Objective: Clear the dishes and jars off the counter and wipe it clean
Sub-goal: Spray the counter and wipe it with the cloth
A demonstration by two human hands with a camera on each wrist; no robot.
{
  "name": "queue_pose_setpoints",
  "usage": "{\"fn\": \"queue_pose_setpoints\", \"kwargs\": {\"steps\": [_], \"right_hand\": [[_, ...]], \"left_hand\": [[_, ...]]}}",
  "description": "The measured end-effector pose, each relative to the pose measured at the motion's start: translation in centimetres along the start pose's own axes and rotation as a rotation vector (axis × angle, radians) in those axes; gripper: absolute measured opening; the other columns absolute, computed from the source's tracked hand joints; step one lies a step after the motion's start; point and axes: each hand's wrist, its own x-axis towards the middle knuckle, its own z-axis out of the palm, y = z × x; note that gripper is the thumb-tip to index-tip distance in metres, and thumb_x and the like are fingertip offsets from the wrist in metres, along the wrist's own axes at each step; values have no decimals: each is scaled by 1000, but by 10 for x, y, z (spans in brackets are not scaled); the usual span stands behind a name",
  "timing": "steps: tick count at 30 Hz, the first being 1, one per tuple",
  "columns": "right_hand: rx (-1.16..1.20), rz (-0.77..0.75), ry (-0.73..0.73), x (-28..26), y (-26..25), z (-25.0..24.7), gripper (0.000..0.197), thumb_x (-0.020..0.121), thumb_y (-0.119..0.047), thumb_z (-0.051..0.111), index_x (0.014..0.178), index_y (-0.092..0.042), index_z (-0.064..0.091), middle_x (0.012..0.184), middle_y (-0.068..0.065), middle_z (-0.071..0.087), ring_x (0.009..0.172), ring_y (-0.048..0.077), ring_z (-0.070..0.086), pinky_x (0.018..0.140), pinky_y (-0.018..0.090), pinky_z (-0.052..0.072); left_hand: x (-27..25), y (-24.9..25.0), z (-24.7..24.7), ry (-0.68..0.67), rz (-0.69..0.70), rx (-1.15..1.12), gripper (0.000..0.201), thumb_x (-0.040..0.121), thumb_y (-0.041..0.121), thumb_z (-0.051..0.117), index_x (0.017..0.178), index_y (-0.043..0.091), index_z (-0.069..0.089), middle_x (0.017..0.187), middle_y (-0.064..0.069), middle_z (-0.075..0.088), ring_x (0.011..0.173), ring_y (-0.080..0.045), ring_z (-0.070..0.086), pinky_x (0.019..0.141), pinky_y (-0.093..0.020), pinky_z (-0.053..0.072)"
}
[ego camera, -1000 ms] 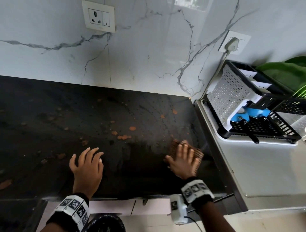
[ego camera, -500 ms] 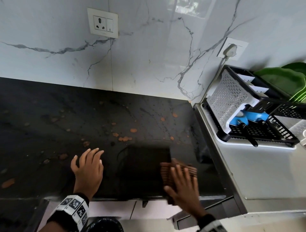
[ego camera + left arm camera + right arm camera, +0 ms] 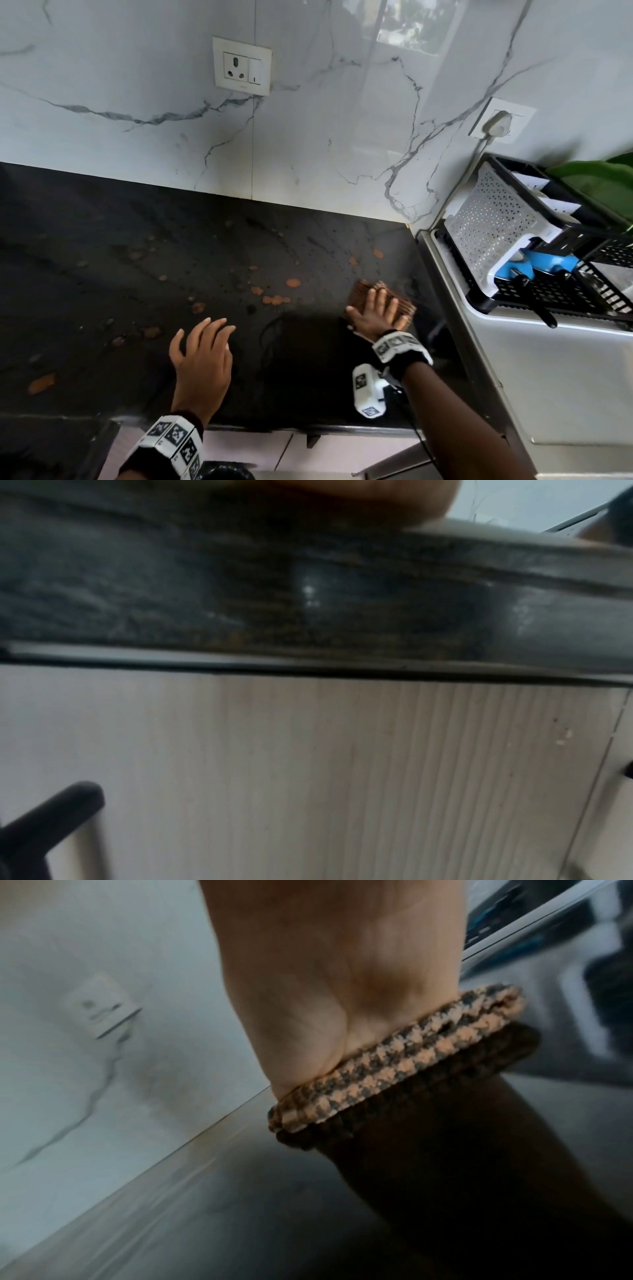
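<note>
Counter, black stone, orange-spotted: we pressed our right hand, fingers flat, on a brown woven cloth near its right end; our left hand rested flat, holding nothing.

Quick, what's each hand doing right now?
Left hand: open, flat on the counter, holding nothing.
Right hand: open, pressing the cloth.

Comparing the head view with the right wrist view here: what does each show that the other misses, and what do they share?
Head only: the left hand flat on the black counter, orange stains, and the dish rack. Right wrist only: the folded cloth's edge seen close from the side, pressed under the palm. Both: the right hand pressing the cloth on the counter, and the marble wall.
</note>
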Motion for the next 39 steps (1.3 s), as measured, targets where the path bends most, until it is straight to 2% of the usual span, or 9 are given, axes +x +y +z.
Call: {"fn": "queue_pose_setpoints", "kwargs": {"steps": [6, 10, 12, 14, 17, 19, 24, 33, 39], "right_hand": [[-219, -416, -142, -41, -70, 48, 79, 91, -63, 31, 150, -26, -8, 156, -5, -21, 142, 23, -25, 110, 52, -16], [-384, -671, -102, -78, -33, 64, 94, 66, -82, -2, 146, -34, -14, 154, -7, -25, 138, 18, -26, 112, 49, -13], [-437, -550, -81, -88, 4, 70, 81, 80, -76, -5, 147, -31, -10, 155, -6, -16, 146, 24, -4, 111, 46, 2], [-377, -435, -58, -91, 34, 61, 74, 85, -74, -1, 148, -36, -7, 157, -11, -13, 146, 19, -6, 107, 42, 5], [-317, -487, -12, -80, 83, 36, 81, 50, -92, -18, 123, -61, -33, 140, -27, -38, 133, 2, -33, 112, 40, -11], [-253, -332, -2, -66, 107, 19, 111, 35, -96, -20, 134, -46, -26, 141, -14, -36, 134, 5, -27, 114, 42, -10], [-163, -55, -18, -12, 132, -14, 73, 94, -58, 31, 149, -32, -9, 156, -10, -20, 144, 23, -18, 114, 51, -6], [-125, 30, 13, 95, 64, -37, 72, 90, -64, 29, 150, -34, 2, 157, -5, -20, 143, 33, -20, 110, 63, -9], [-196, -292, -40, 80, -45, -17, 73, 93, -61, 28, 151, -29, -3, 157, -5, -19, 144, 27, -20, 111, 56, -12]], "left_hand": [[0, 1, -1, -12, -34, 28, 36, 84, 20, 33, 103, 16, 63, 114, -5, 64, 112, -27, 55, 102, -52, 24], [-2, 0, -1, 0, -30, 37, 34, 84, 20, 34, 104, 17, 62, 114, -5, 64, 112, -28, 55, 102, -52, 23], [-2, -1, -1, -3, -26, 44, 34, 85, 20, 33, 103, 17, 62, 114, -5, 64, 112, -28, 55, 102, -52, 23], [-2, -1, -1, -19, -34, 40, 34, 85, 21, 33, 101, 17, 63, 113, -5, 65, 112, -28, 55, 102, -52, 23], [0, 0, -1, -50, -51, 33, 36, 85, 24, 33, 98, 16, 66, 111, -5, 65, 112, -28, 55, 102, -52, 23], [-1, -1, 0, -74, -52, 35, 37, 85, 25, 33, 98, 16, 67, 111, -6, 65, 112, -29, 54, 103, -52, 22], [-1, 1, 1, -142, -39, 26, 42, 84, 29, 33, 100, 17, 70, 113, -6, 66, 115, -28, 51, 110, -42, 7], [2, 0, 4, -106, -75, 75, 41, 83, 30, 35, 94, 16, 72, 110, -4, 67, 116, -23, 50, 105, -51, 23], [3, 4, 1, -77, -97, 97, 41, 82, 33, 36, 95, 17, 71, 111, -4, 66, 116, -22, 47, 108, -43, 14]]}}
